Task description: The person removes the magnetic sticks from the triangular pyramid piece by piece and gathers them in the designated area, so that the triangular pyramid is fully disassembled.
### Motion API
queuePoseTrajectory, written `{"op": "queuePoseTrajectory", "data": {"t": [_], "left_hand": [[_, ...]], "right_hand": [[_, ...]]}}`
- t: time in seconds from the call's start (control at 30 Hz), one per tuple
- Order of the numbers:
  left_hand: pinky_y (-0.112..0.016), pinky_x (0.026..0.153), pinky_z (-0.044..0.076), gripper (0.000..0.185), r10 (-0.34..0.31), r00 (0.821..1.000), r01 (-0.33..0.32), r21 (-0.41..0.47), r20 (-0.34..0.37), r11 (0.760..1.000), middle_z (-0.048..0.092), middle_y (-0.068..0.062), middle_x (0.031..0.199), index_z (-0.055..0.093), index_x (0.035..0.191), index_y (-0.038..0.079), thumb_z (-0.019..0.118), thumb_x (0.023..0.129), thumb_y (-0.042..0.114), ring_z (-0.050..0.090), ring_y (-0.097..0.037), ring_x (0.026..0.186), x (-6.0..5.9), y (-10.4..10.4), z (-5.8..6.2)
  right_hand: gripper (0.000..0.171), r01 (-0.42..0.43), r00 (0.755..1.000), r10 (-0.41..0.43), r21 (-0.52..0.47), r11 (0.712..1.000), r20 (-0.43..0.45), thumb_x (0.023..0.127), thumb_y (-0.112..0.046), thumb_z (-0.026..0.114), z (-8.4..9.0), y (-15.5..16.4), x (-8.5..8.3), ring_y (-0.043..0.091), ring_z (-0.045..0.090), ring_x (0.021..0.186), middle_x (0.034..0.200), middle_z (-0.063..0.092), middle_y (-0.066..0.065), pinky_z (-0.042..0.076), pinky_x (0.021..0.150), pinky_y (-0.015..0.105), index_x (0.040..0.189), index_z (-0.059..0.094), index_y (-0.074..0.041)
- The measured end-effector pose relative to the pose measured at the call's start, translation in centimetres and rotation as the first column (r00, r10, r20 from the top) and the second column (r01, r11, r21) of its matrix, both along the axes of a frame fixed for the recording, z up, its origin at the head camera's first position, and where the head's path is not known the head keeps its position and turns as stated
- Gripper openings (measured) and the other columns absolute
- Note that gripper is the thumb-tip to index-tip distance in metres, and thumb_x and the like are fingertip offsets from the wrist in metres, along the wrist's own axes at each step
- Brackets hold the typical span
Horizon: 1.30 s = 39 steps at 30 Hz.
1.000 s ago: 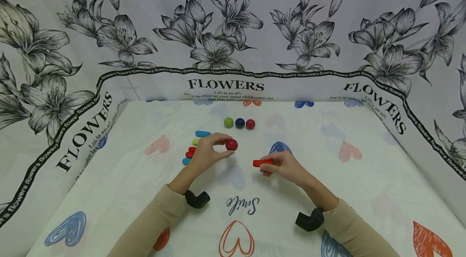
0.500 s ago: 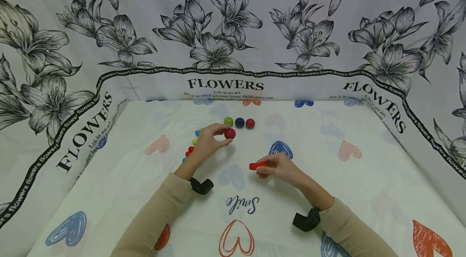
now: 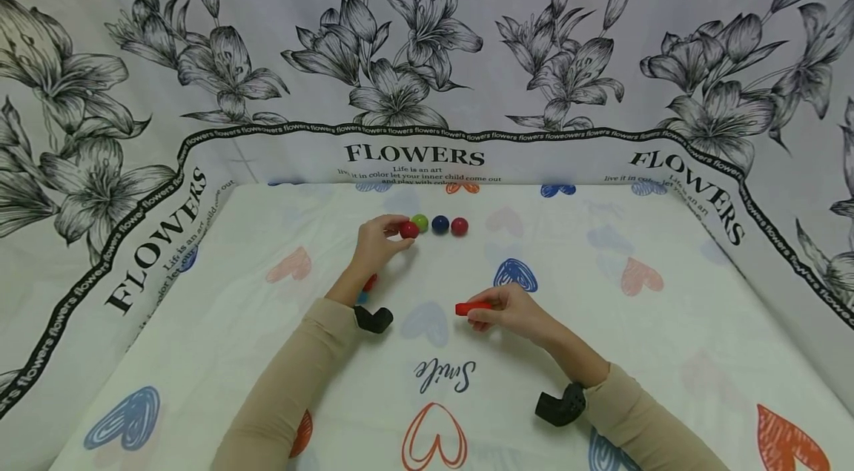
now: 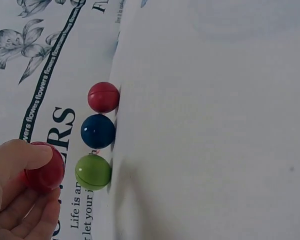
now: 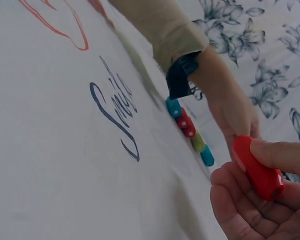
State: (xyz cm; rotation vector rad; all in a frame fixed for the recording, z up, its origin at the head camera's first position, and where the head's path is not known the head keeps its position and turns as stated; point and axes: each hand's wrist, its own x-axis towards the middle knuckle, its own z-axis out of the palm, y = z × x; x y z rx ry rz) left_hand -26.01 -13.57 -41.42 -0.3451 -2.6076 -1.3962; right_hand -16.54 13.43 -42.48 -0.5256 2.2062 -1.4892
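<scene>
My left hand (image 3: 373, 245) pinches a red ball (image 3: 408, 230) between thumb and fingers. It is close at the left end of a row of balls: green (image 3: 419, 222), dark blue (image 3: 440, 224) and red (image 3: 459, 227). In the left wrist view the held ball overlaps none of the green ball (image 4: 93, 172). Above the middle of the table my right hand (image 3: 514, 311) grips a short red stick (image 3: 471, 308) with rounded ends. The right wrist view shows a small hole in the end of that red stick (image 5: 257, 167).
Several similar sticks lie in a row, mostly hidden behind the left arm in the head view; the right wrist view shows teal (image 5: 173, 107), red (image 5: 185, 122) and yellow-green (image 5: 197, 142) ones. A flower-printed curtain (image 3: 574, 159) stands behind the heart-printed tablecloth (image 3: 567, 234).
My left hand has carried the red ball away from me and slightly left, up to the green ball. The right hand with the red stick has shifted slightly nearer to me.
</scene>
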Motion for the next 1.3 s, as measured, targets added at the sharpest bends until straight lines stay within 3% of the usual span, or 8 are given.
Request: {"op": "queuePoseTrajectory", "data": {"t": [0.37, 0.67, 0.93, 1.3], "left_hand": [[-0.04, 0.096, 0.055, 0.041, 0.119, 0.985, -0.117, -0.027, 0.124, 0.993, 0.069, -0.021, 0.117, 0.064, 0.121, -0.001, 0.074, 0.082, 0.011, 0.066, -0.032, 0.106, -2.2, -0.6, -1.0], [-0.04, 0.096, 0.054, 0.041, 0.17, 0.975, -0.164, -0.053, 0.142, 0.985, 0.069, -0.021, 0.115, 0.063, 0.121, -0.001, 0.073, 0.084, 0.012, 0.063, -0.031, 0.104, -3.5, -0.6, -1.2], [-0.04, 0.098, 0.051, 0.042, 0.216, 0.961, -0.192, -0.145, 0.175, 0.971, 0.068, -0.021, 0.117, 0.062, 0.122, -0.002, 0.073, 0.085, 0.014, 0.061, -0.031, 0.107, -4.5, -0.7, -1.5], [-0.04, 0.1, 0.05, 0.043, 0.226, 0.95, -0.184, -0.198, 0.215, 0.963, 0.067, -0.021, 0.119, 0.063, 0.121, -0.001, 0.074, 0.084, 0.015, 0.062, -0.032, 0.11, -5.5, -0.9, -1.8]], "right_hand": [[0.03, 0.02, 1.0, -0.02, 0.024, 1.0, 0.002, 0.089, -0.018, 0.068, 0.1, -0.2, 0.0, 0.017, 0.071, 0.074, 0.092, 0.074, 0.022, 0.056, 0.073, 0.018, 0.111, 0.069, 0.002], [0.03, 0.016, 1.0, -0.016, 0.02, 1.0, 0.008, 0.089, -0.018, 0.068, 0.0, -0.1, 0.0, 0.016, 0.071, 0.075, 0.093, 0.074, 0.023, 0.056, 0.074, 0.019, 0.111, 0.069, 0.002], [0.031, 0.006, 1.0, -0.006, 0.013, 1.0, 0.012, 0.089, -0.019, 0.068, 0.0, -0.1, 0.0, 0.018, 0.071, 0.076, 0.093, 0.074, 0.023, 0.056, 0.075, 0.018, 0.112, 0.069, 0.002], [0.031, 0.015, 0.999, -0.015, 0.0, 1.0, 0.041, 0.089, -0.018, 0.069, -0.2, -0.2, 0.1, 0.018, 0.071, 0.078, 0.096, 0.074, 0.023, 0.056, 0.075, 0.018, 0.113, 0.069, 0.002]]}}
